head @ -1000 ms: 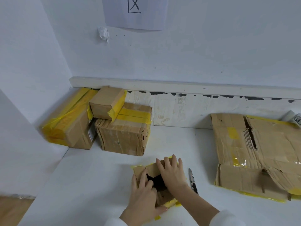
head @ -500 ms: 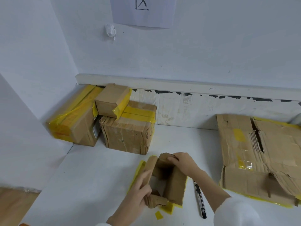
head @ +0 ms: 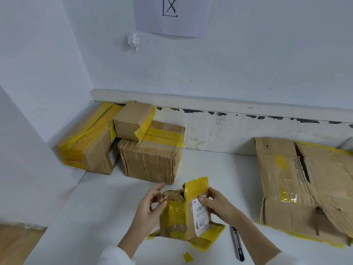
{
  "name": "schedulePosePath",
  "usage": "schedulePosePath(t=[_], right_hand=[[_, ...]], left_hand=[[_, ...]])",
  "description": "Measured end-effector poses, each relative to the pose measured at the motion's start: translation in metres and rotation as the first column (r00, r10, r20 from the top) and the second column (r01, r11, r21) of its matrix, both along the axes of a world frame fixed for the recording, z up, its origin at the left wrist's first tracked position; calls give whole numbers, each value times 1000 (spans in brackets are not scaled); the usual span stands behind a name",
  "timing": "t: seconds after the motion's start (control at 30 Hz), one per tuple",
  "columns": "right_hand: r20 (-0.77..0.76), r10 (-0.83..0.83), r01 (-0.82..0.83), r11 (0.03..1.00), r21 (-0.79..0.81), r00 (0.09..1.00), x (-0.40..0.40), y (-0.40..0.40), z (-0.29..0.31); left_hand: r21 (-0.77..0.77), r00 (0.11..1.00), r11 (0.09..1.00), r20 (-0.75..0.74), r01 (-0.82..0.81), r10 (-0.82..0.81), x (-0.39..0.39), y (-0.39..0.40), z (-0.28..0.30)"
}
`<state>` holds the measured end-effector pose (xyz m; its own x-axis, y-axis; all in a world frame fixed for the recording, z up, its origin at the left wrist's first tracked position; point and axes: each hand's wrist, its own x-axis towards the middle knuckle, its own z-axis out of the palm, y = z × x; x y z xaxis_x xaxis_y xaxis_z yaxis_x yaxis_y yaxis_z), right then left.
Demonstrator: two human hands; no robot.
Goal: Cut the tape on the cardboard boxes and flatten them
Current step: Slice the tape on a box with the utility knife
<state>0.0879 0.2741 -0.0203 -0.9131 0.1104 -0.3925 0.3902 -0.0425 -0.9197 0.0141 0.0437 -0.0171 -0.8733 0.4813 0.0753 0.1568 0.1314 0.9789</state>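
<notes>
Box point(head: 183, 217) is in both my hands, held upright over the near middle of the table point(head: 107, 217), its bottom flaps splayed out at the table surface; can't tell if they touch it. Top end is torn open, one yellow-taped flap sticking up. Yellow tape runs down the front, white label with handwriting on the right part. Left hand point(head: 150, 205) grips the left top corner, thumb on the front face, fingers curled round the back, index finger sticking out straight. Right hand point(head: 215, 203) pinches the right edge at the label, thumb on the front, fingers behind. Knife point(head: 237, 243) lies on the table just right of the box, under my right forearm, not touched. Small tape scrap point(head: 188, 257) on the table in front of the box. Flattened cardboard point(head: 305, 188) lies at the right side of the table, well apart from the box. Three sealed boxes at the back left against the wall: long one point(head: 89, 142) in the corner, big one point(head: 150, 159) beside it, small one point(head: 131, 119) tilted on top, resting across both. Paper sheet point(head: 170, 14) with a mark taped to the wall above.
</notes>
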Motion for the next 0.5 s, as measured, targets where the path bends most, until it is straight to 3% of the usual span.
schedulePosePath(t=[0.13,0.27,0.37,0.5], right_hand=[[-109,-213,203,975,-94,971,-1,-11,-6],[-131,-236,236,972,-14,963,-3,-17,1],[-128,-270,276,961,30,954,-2,-18,4],[-87,-365,370,928,51,927,-1,-26,5]], left_hand=[[64,966,964,14,-260,260,2,9,2],[58,907,986,403,-156,120,-2,9,4],[-26,900,993,420,-115,116,-7,7,3],[14,886,974,419,-225,199,-8,7,4]])
